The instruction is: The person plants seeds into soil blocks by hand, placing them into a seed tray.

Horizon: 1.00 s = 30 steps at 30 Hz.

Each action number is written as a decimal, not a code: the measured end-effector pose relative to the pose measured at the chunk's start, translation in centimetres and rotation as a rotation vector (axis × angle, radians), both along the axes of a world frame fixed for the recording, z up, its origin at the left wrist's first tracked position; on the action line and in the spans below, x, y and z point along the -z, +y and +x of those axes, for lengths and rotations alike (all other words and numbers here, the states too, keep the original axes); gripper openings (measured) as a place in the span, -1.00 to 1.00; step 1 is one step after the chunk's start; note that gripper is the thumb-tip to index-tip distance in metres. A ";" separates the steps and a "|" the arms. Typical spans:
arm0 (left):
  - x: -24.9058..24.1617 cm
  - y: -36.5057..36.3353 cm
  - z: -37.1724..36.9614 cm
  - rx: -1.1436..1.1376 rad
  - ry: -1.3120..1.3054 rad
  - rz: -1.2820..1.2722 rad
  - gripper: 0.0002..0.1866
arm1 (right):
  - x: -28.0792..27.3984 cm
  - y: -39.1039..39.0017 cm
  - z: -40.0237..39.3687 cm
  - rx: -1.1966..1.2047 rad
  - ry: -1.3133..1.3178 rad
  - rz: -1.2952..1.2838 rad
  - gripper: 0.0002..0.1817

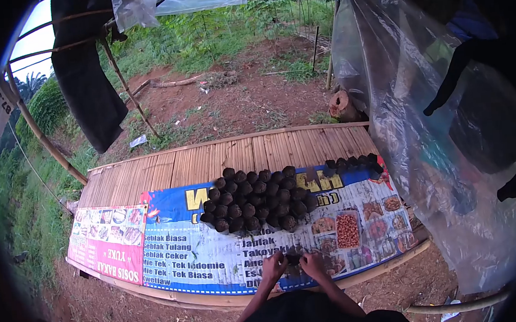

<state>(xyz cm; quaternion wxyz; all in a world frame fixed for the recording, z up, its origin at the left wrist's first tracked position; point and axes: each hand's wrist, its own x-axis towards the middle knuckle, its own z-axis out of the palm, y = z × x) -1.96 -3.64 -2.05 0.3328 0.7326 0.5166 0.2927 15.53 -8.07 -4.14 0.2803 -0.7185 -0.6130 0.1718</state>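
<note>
Both hands are at the front of the bamboo table, one on each side of a small dark bag [293, 258] that looks like the soil-filled ones nearby. My left hand [273, 270] pinches its left side with bent fingers. On the other side, the fingers of my right hand [312, 265] close on it too. Just beyond them stands a tight cluster of small black bags of dark soil [254, 199]. To the right of the cluster lies a clear tray of reddish-brown seeds [348, 229].
A printed food banner [187, 257] covers the front of the bamboo-slat table [228, 157]. More black bags [352, 163] stand at its back right. Clear plastic sheeting [395, 93] hangs on the right, and a dark cloth [88, 83] hangs at left. A cut log [343, 104] lies behind.
</note>
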 end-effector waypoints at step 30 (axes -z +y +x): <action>-1.7 0.0 1.1 -0.028 -0.057 -0.034 -0.83 | -1.6 0.2 -0.1 0.068 0.046 0.077 -0.74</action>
